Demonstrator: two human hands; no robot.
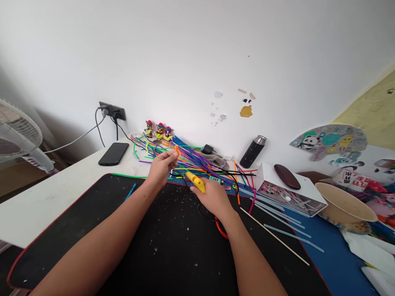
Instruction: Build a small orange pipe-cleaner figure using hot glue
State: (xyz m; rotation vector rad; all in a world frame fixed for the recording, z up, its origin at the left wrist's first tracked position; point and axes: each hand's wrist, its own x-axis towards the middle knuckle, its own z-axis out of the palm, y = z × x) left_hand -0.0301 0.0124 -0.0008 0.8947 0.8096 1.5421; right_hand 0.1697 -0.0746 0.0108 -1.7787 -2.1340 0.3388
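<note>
My left hand (163, 166) pinches a small orange piece (177, 149), which looks like pipe cleaner, between thumb and fingertips. To its right, my right hand (214, 197) is closed around a yellow glue gun (196, 182) that points up and left toward the left hand. The glue gun's grip is mostly hidden by the hand. Beyond both hands spreads a heap of coloured pipe cleaners (200, 158). Under my right wrist, the red handle (221, 230) of a tool shows in part. Three small colourful figures (159, 130) stand behind the heap against the wall.
A black mat (173, 255) with scraps covers the desk front. Clear glue sticks (286, 235) and a wooden stick (274, 236) lie right, near a white box (291, 189), a bowl (345, 201) and a leaning black flask (253, 152). Left are a phone (113, 154) and fan (18, 127).
</note>
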